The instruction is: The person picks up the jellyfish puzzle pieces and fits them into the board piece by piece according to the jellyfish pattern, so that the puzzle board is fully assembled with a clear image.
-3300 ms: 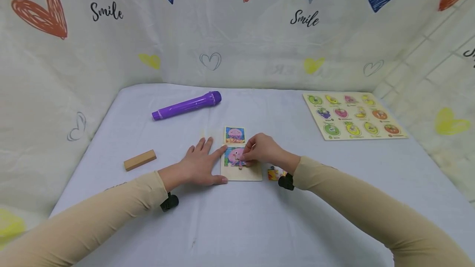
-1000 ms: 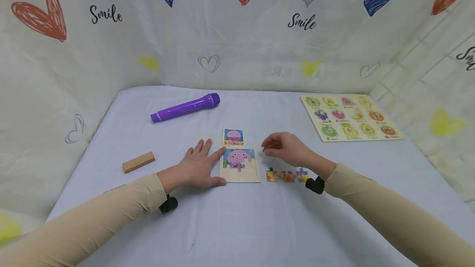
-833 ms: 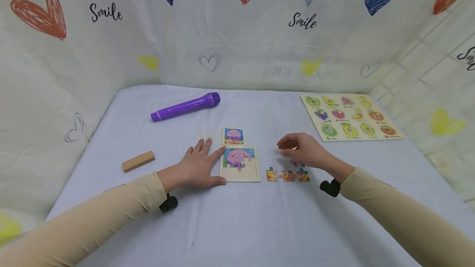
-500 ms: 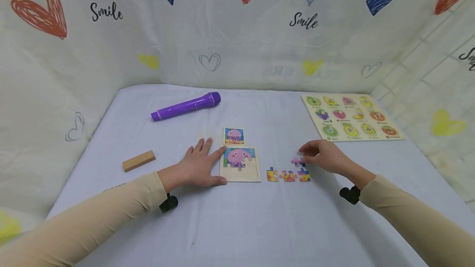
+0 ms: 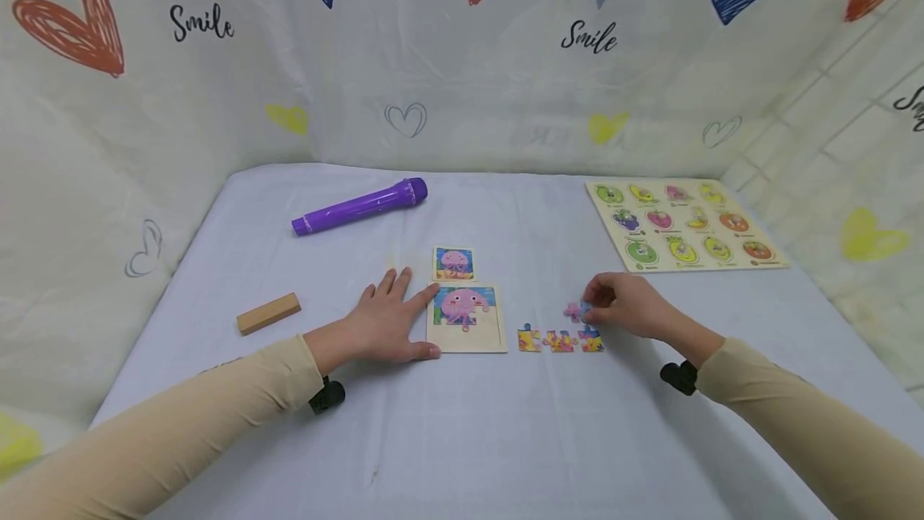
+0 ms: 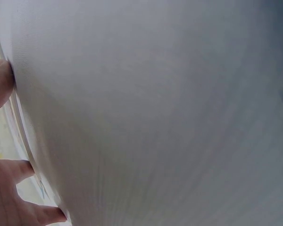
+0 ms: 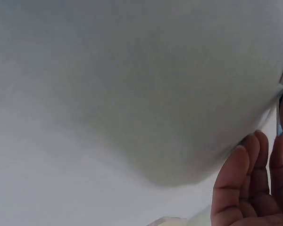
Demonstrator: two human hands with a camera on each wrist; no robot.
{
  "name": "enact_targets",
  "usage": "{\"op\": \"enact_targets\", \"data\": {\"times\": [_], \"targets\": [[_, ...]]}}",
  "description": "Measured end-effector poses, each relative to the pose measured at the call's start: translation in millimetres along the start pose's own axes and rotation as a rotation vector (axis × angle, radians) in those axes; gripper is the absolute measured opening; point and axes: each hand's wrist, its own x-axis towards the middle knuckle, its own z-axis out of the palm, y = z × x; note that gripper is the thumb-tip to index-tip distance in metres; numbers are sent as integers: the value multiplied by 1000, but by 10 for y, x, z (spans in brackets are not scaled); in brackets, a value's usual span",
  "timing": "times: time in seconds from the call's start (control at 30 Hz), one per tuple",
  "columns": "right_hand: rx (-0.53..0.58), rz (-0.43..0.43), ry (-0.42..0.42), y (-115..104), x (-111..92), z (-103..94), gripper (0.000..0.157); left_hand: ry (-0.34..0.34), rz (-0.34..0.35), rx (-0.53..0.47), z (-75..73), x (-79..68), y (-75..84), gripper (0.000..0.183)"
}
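Pale backdrop point(image 5: 491, 95), creased, printed with red, blue and yellow hearts; white-clothed worktop point(image 5: 462, 432) against it.

Puzzle board point(image 5: 491, 341) lies flat at mid-worktop: light wood frame, pink octopus with round eyes and red cheeks on blue, part-filled. Bare wood shows along its lower side and at the right of the picture. Small picture card point(image 5: 454, 263), same octopus complete above an orange seabed, sits just beyond the board's far edge.

Left hand point(image 5: 386, 323) palm down, fingers spread; index tip on board's far left corner, thumb at its near left corner.

Right hand point(image 5: 631, 305) off to the board's right, fingers bent, thumb and index pinching a pink-and-blue puzzle piece point(image 5: 573, 311) by its right end. Nearer the person, three loose pieces point(image 5: 561, 341) in a row, yellow and orange, the outer two with blue tabs.

Purple microphone point(image 5: 359, 207) near the far edge, left of middle. Wooden block point(image 5: 269, 314) towards the left edge. Fruit board point(image 5: 606, 235) near the far right corner, twelve fruit pictures in three rows; captions too small to read.

Writing: "Smile" in black script, twice whole on the backdrop, again cut off at right.
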Motion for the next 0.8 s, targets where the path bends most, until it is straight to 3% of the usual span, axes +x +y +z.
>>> {"op": "enact_targets", "data": {"times": [0.3,0.47,0.8], "targets": [[229,77,-38,-114,56,-20,19,-4,-2,-11,5,-9,-3,95],[357,51,-70,-338,149,35,21,-3,-4,-9,0,-9,6,95],[355,88,-136,-863,372,284,21,13,7,-6,4,-9,1,95]]}}
